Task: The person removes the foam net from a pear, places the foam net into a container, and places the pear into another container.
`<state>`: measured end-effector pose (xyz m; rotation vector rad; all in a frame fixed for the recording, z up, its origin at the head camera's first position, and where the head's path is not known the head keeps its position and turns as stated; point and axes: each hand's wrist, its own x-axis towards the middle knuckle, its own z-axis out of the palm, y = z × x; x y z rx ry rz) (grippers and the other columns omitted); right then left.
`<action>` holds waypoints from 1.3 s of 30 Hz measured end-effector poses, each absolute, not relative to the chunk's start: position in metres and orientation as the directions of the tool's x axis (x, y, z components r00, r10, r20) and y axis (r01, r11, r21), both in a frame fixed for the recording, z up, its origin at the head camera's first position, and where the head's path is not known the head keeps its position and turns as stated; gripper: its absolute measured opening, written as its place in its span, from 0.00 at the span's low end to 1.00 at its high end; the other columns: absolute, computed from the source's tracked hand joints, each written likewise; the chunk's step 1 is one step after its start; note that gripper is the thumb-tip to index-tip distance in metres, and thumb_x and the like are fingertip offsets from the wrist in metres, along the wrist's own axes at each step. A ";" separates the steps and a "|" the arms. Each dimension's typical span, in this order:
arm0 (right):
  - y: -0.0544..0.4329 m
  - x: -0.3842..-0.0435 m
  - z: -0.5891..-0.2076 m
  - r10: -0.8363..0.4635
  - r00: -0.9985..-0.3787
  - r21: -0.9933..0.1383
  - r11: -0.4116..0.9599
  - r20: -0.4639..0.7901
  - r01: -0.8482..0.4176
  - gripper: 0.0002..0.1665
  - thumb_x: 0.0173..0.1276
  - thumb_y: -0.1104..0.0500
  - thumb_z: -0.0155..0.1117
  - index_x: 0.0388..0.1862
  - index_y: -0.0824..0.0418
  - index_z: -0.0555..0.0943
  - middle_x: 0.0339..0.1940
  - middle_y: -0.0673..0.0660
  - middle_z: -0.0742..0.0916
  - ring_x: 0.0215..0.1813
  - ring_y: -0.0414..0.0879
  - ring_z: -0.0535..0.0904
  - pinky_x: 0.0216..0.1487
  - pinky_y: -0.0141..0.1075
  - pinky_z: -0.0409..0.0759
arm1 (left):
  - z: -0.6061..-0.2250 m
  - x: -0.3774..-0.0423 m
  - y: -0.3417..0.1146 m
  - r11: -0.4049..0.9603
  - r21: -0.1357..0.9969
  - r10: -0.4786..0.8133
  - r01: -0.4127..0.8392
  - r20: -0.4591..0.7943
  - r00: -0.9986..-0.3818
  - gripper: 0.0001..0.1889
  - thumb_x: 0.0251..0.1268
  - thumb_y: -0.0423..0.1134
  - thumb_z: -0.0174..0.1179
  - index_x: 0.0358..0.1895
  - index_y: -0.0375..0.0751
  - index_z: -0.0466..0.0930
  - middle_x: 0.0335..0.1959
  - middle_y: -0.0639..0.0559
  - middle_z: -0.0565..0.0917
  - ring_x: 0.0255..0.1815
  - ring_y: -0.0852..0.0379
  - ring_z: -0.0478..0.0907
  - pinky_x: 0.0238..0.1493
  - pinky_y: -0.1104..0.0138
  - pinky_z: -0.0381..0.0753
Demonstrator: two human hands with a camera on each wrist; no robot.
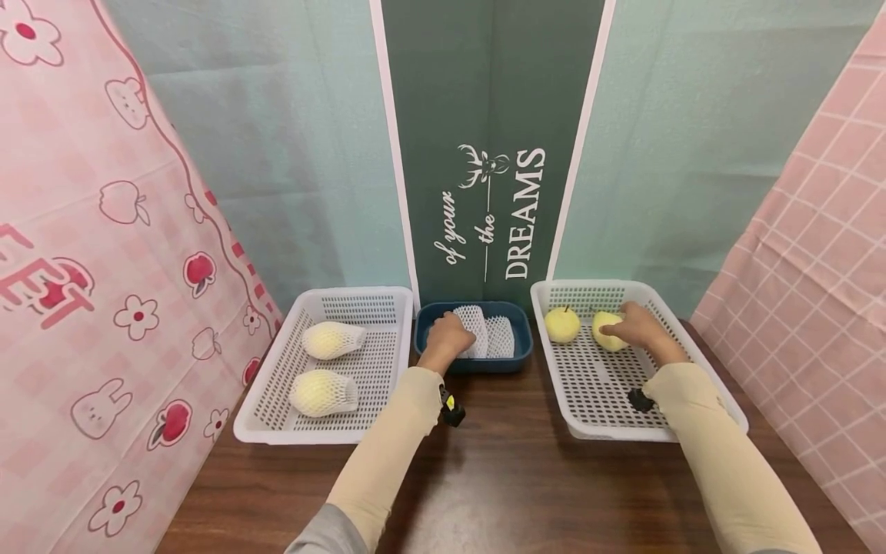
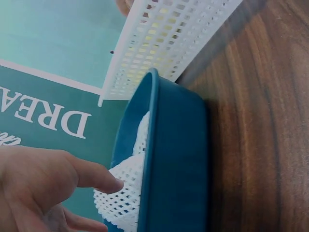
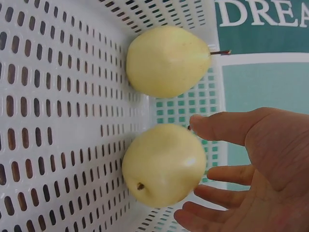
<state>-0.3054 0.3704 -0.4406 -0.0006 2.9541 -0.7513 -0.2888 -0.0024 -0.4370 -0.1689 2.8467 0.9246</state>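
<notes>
My left hand (image 1: 448,336) is over the left side of a small blue basket (image 1: 424,362). In the left wrist view its thumb (image 2: 104,178) is extended across a white foam net sleeve (image 2: 126,205); firm contact is unclear. Another foam net sleeve (image 1: 500,338) lies to its right in the basket. My right hand (image 3: 275,169) reaches into the right white basket (image 1: 554,377), thumb and fingers spread beside a yellow pear (image 3: 161,164). The fingertips come close to the pear without curling round it. A second pear (image 3: 169,62) with a stem sits to its left in the head view.
On the left stands another white basket (image 1: 252,419) with two pears (image 1: 325,392) in foam net sleeves. All the baskets rest on a brown wood-grain table (image 1: 512,477). Printed cloth hangs behind and on both sides.
</notes>
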 end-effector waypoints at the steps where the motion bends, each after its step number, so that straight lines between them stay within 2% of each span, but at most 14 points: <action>1: 0.369 -0.305 -0.439 -0.023 -0.996 -0.470 0.883 -0.087 0.021 0.50 0.74 0.53 0.65 0.74 0.91 0.55 0.69 0.91 0.67 0.70 0.83 0.67 0.69 0.70 0.71 | -0.435 -0.289 -0.003 0.806 0.572 -0.060 -0.149 -0.170 -0.984 0.37 0.73 0.42 0.63 0.78 0.26 0.63 0.72 0.31 0.77 0.69 0.36 0.78 0.67 0.47 0.81; 9: 0.361 -0.294 -0.424 -0.031 -0.999 -0.482 0.876 -0.020 -0.018 0.44 0.80 0.52 0.60 0.74 0.88 0.61 0.70 0.88 0.69 0.69 0.83 0.68 0.66 0.71 0.72 | -0.423 -0.285 -0.013 0.792 0.599 -0.024 -0.121 -0.167 -0.986 0.36 0.75 0.43 0.62 0.78 0.26 0.63 0.69 0.30 0.78 0.64 0.35 0.81 0.63 0.46 0.83; 15: 0.349 -0.279 -0.414 -0.051 -0.999 -0.533 0.845 0.010 -0.048 0.41 0.82 0.49 0.59 0.74 0.83 0.66 0.71 0.85 0.73 0.69 0.80 0.72 0.63 0.69 0.76 | -0.416 -0.283 -0.020 0.795 0.598 -0.011 -0.102 -0.154 -0.988 0.39 0.75 0.44 0.62 0.81 0.27 0.60 0.68 0.31 0.80 0.54 0.39 0.83 0.52 0.49 0.83; 20: 0.332 -0.267 -0.408 -0.054 -0.997 -0.555 0.828 0.063 -0.080 0.37 0.82 0.48 0.60 0.71 0.80 0.71 0.68 0.82 0.77 0.68 0.77 0.76 0.60 0.65 0.81 | -0.411 -0.282 -0.024 0.821 0.569 0.017 -0.043 -0.100 -0.995 0.36 0.75 0.45 0.62 0.79 0.28 0.65 0.63 0.33 0.83 0.47 0.43 0.82 0.47 0.52 0.81; 23: 0.322 -0.260 -0.404 -0.054 -0.996 -0.569 0.818 0.070 -0.084 0.35 0.82 0.49 0.61 0.71 0.77 0.72 0.68 0.80 0.79 0.67 0.76 0.77 0.57 0.62 0.83 | -0.407 -0.282 -0.026 0.830 0.558 0.043 0.000 -0.065 -0.997 0.26 0.75 0.44 0.62 0.67 0.29 0.76 0.48 0.38 0.86 0.36 0.47 0.79 0.40 0.55 0.77; 25: 0.316 -0.255 -0.401 -0.058 -0.996 -0.576 0.812 0.075 -0.090 0.34 0.82 0.49 0.61 0.70 0.76 0.72 0.67 0.79 0.80 0.67 0.75 0.78 0.56 0.61 0.84 | -0.405 -0.282 -0.027 0.824 0.566 0.060 0.023 -0.047 -0.997 0.12 0.74 0.42 0.62 0.46 0.34 0.82 0.29 0.46 0.80 0.25 0.52 0.71 0.30 0.59 0.71; 26: 0.313 -0.253 -0.400 -0.060 -0.995 -0.579 0.809 0.083 -0.098 0.34 0.82 0.49 0.61 0.70 0.76 0.73 0.66 0.79 0.80 0.67 0.75 0.79 0.56 0.61 0.84 | -0.405 -0.283 -0.028 0.820 0.571 0.068 0.034 -0.038 -0.997 0.10 0.74 0.42 0.61 0.35 0.39 0.79 0.22 0.50 0.74 0.21 0.54 0.65 0.26 0.61 0.66; 28: 0.306 -0.250 -0.398 -0.065 -0.993 -0.586 0.803 0.095 -0.108 0.34 0.82 0.48 0.61 0.70 0.76 0.73 0.65 0.78 0.81 0.66 0.74 0.79 0.57 0.61 0.83 | -0.402 -0.282 -0.031 0.806 0.589 0.082 0.051 -0.026 -0.996 0.16 0.74 0.41 0.61 0.26 0.43 0.69 0.18 0.53 0.63 0.18 0.56 0.56 0.23 0.63 0.58; 30: 0.300 -0.247 -0.397 -0.071 -0.991 -0.600 0.790 0.113 -0.125 0.34 0.82 0.48 0.61 0.70 0.75 0.73 0.64 0.78 0.82 0.65 0.74 0.80 0.57 0.61 0.83 | -0.401 -0.281 -0.034 0.798 0.599 0.081 0.070 0.008 -0.997 0.16 0.73 0.40 0.62 0.25 0.42 0.71 0.18 0.55 0.66 0.19 0.58 0.58 0.24 0.64 0.60; 31: 0.297 -0.246 -0.397 -0.074 -0.989 -0.605 0.785 0.125 -0.135 0.34 0.82 0.48 0.61 0.70 0.75 0.73 0.63 0.77 0.83 0.65 0.74 0.81 0.57 0.61 0.83 | -0.399 -0.279 -0.035 0.796 0.600 0.082 0.082 0.027 -0.996 0.13 0.74 0.41 0.62 0.29 0.40 0.77 0.21 0.54 0.72 0.21 0.57 0.63 0.26 0.64 0.64; 33: 0.292 -0.244 -0.397 -0.077 -0.988 -0.618 0.773 0.137 -0.146 0.33 0.82 0.48 0.61 0.70 0.74 0.74 0.62 0.76 0.84 0.63 0.73 0.82 0.58 0.61 0.83 | -0.397 -0.277 -0.038 0.790 0.606 0.083 0.097 0.051 -0.995 0.10 0.74 0.41 0.62 0.44 0.36 0.84 0.34 0.48 0.84 0.29 0.54 0.74 0.34 0.61 0.75; 35: 0.287 -0.241 -0.397 -0.081 -0.986 -0.632 0.759 0.147 -0.157 0.32 0.82 0.49 0.62 0.69 0.74 0.75 0.61 0.76 0.85 0.63 0.72 0.83 0.58 0.60 0.83 | -0.396 -0.274 -0.040 0.787 0.606 0.085 0.115 0.077 -0.993 0.16 0.74 0.41 0.63 0.56 0.35 0.85 0.48 0.44 0.89 0.38 0.51 0.82 0.44 0.57 0.82; 37: 0.282 -0.238 -0.396 -0.081 -0.985 -0.637 0.754 0.150 -0.159 0.32 0.82 0.48 0.63 0.69 0.73 0.75 0.60 0.75 0.86 0.62 0.71 0.84 0.59 0.60 0.83 | -0.395 -0.272 -0.041 0.781 0.612 0.093 0.124 0.083 -0.992 0.17 0.74 0.42 0.62 0.58 0.35 0.85 0.52 0.43 0.89 0.42 0.48 0.84 0.48 0.53 0.84; 39: 0.276 -0.235 -0.394 -0.083 -0.986 -0.647 0.746 0.146 -0.158 0.31 0.81 0.49 0.63 0.69 0.72 0.76 0.61 0.74 0.86 0.62 0.70 0.84 0.59 0.59 0.84 | -0.393 -0.269 -0.044 0.768 0.627 0.096 0.130 0.088 -0.992 0.17 0.74 0.42 0.62 0.57 0.35 0.85 0.52 0.42 0.89 0.43 0.46 0.85 0.48 0.52 0.84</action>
